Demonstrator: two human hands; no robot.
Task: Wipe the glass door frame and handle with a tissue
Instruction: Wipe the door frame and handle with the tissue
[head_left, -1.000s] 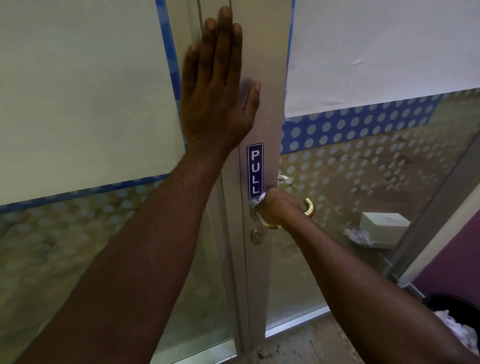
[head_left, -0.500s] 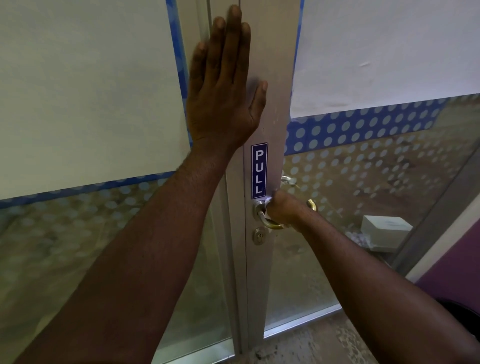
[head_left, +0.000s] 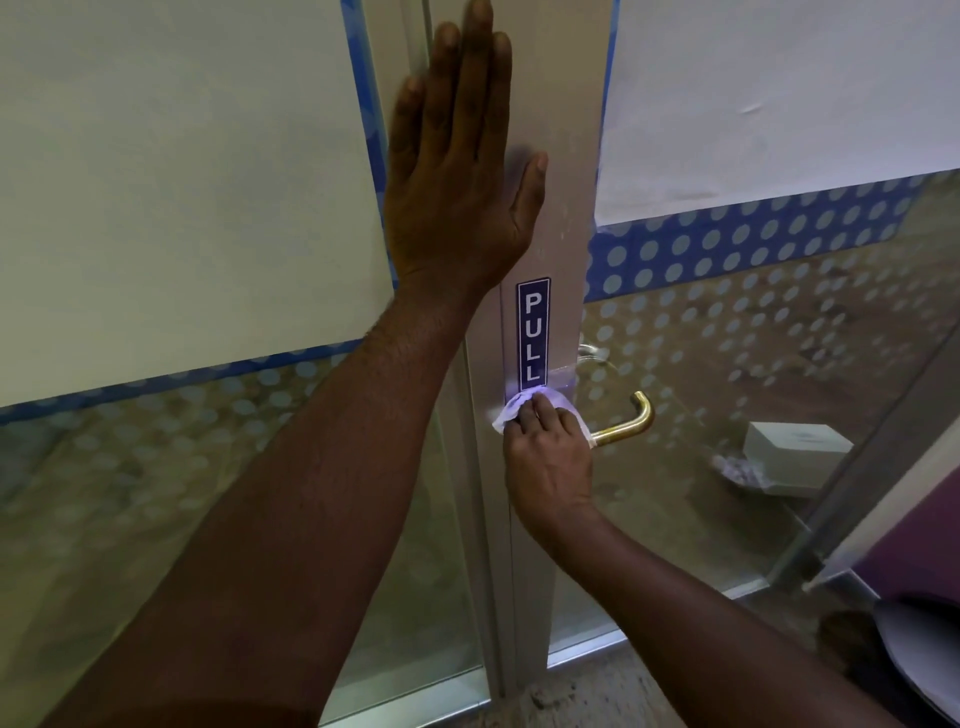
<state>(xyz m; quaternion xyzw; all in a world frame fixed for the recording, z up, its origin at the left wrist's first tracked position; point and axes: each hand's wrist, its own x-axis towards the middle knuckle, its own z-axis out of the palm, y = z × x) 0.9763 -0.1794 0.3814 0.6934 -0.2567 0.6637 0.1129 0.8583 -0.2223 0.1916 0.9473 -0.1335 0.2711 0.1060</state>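
Observation:
The silver metal door frame (head_left: 563, 156) runs upright through the middle of the view, with a blue PULL sticker (head_left: 532, 332) on it. My left hand (head_left: 457, 171) lies flat and open against the frame above the sticker. My right hand (head_left: 548, 457) presses a white tissue (head_left: 519, 408) onto the frame just under the sticker, at the base of the brass handle (head_left: 631, 423). The handle's curved end sticks out to the right of my hand; its base and the lock below are hidden.
Glass panels with a blue dotted band (head_left: 753, 234) and white paper sheets flank the frame. Behind the right glass a white box (head_left: 795, 454) and crumpled tissue lie on the floor. A dark bin (head_left: 914, 654) stands at the lower right.
My right hand has let go of the brass handle and now presses the tissue flat on the frame below the sticker. The left hand stays flat on the frame.

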